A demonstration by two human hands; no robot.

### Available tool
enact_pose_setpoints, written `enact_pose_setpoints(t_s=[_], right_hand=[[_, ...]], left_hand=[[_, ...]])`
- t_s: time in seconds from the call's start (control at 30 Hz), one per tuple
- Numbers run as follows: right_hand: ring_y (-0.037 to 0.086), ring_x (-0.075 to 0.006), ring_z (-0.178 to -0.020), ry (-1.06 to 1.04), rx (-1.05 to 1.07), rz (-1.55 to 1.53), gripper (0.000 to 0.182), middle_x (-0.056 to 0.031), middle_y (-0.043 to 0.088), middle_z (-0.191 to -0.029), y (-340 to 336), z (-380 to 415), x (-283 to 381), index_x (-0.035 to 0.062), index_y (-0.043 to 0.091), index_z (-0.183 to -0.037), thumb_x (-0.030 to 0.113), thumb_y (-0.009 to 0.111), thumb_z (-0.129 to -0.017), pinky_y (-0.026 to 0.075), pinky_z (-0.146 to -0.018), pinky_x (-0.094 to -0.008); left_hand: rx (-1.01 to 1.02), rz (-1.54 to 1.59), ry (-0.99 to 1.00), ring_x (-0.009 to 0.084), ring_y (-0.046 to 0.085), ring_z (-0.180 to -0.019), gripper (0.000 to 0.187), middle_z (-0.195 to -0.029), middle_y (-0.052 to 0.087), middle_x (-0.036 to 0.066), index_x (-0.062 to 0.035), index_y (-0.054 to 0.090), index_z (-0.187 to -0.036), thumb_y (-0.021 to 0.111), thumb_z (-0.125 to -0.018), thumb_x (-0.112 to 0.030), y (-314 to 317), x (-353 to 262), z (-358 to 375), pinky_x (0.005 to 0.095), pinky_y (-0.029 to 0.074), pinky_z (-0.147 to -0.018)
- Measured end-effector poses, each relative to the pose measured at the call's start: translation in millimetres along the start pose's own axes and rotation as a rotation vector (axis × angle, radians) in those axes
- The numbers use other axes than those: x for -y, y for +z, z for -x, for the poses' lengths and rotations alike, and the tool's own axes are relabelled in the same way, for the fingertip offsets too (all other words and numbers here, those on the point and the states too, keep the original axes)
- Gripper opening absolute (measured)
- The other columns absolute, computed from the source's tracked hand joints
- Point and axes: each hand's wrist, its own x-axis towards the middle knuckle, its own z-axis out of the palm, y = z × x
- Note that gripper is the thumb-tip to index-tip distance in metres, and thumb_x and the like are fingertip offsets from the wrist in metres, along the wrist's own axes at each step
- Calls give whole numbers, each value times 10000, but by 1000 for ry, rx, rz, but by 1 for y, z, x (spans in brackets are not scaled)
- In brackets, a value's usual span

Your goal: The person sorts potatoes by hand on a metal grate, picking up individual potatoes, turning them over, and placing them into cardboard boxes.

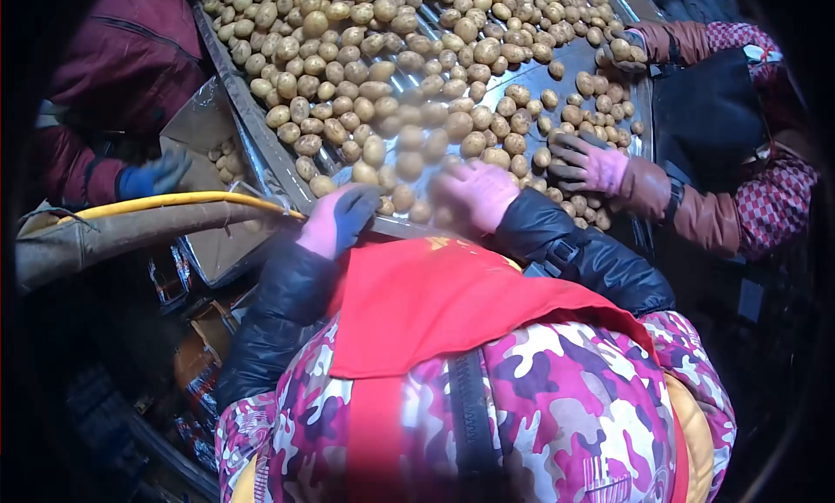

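A metal sorting belt [261, 133] carries several yellow-brown potatoes [348, 68]. My left hand [339, 217], in a pink glove with dark fingers, lies at the belt's near edge beside a potato [322, 186] and holds nothing that I can see. My right hand [474, 194], in a pink glove, is blurred by motion and lies over the potatoes at the near edge. Whether it grips one is unclear. My red apron and camouflage jacket fill the lower part of the view.
A co-worker on the right has one pink-gloved hand [584, 164] on the potatoes and another [626, 50] farther up. A person on the left wears a blue glove [156, 174] next to a cardboard box [204, 124] of potatoes. A yellow-rimmed sack edge [174, 202] crosses the left.
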Motion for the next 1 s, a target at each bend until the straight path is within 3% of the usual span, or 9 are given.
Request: enact_pose_setpoints(t_s=[0.1, 0.23, 0.37, 0.47, 0.63, 0.7, 0.77, 0.83, 1.0], right_hand=[[638, -411, -1117, 217, 15, -53, 453, -177, 637, -1194, 10, 16, -57, 135, 622, -1307, 219, 713, -871, 524, -952, -503], [640, -411, -1123, 542, -15, 63, 369, -176, 658, -1178, -13, 25, -102, 114, 662, -1263, 230, 684, -914, 519, -962, -496], [675, -390, -1048, 271, -100, 27, 303, -179, 672, -1104, -42, -23, -70, 121, 674, -1190, 179, 680, -892, 543, -893, -507], [697, -371, -993, 130, -273, 346, 316, -184, 659, -1098, 9, -67, -65, 90, 659, -1169, 231, 683, -887, 550, -841, -523], [711, -390, -1067, 415, -131, -219, 471, -227, 697, -1185, -35, -86, -66, 52, 642, -1293, 334, 682, -918, 556, -918, -504], [690, -417, -1161, 485, -59, -558, 582, -255, 709, -1241, -43, -81, -68, 38, 620, -1364, 433, 683, -941, 547, -1002, -473], [648, -402, -1247, 261, 16, -489, 672, -254, 660, -1331, -58, -75, -42, 69, 575, -1454, 503, 689, -953, 508, -1072, -471], [589, -402, -1329, 144, 41, -456, 695, -244, 600, -1427, -79, -86, -44, 91, 546, -1490, 536, 674, -972, 461, -1130, -479], [623, -424, -1232, 500, -413, -98, 721, -241, 616, -1312, -68, -136, -169, 129, 504, -1524, 401, 757, -906, 516, -1042, -485]], left_hand=[[-11, -24, 127, 67, 570, -762, 309, -919, 662, -12, -60, 706, -1271, 637, -1065, -280, 9, 20, -17, 224, 462, -646], [84, 304, -87, 73, 655, -822, 390, -1085, 737, 17, -68, 657, -1341, 612, -1087, -360, 0, 24, -27, 230, 527, -680], [65, 518, -146, 84, 616, -753, 402, -1089, 720, 22, -63, 626, -1358, 648, -1067, -339, 5, 28, -40, 237, 517, -628], [368, 861, -287, 111, 650, -775, 449, -1128, 701, 37, -72, 590, -1394, 659, -1052, -355, -4, 36, -59, 256, 551, -640], [413, 833, -191, 234, 683, -1111, 750, -1351, 626, 111, -144, 370, -1629, 620, -1034, -526, 8, 20, -48, 420, 594, -979], [465, 1000, -153, 276, 655, -1152, 641, -1404, 571, 158, -164, 363, -1630, 555, -1081, -434, 10, 18, -47, 449, 569, -1023], [466, 1027, -85, 336, 611, -1228, 601, -1493, 492, 205, -215, 345, -1636, 505, -1101, -438, 12, 2, -41, 505, 550, -1051], [442, 1034, -226, 339, 629, -1201, 605, -1449, 535, 213, -186, 379, -1613, 506, -1095, -470, 13, 3, -47, 512, 554, -1043], [431, 1076, -332, 321, 690, -1083, 662, -1171, 677, 215, 75, 562, -1389, 529, -1077, -508, 10, 17, -58, 493, 597, -964]])
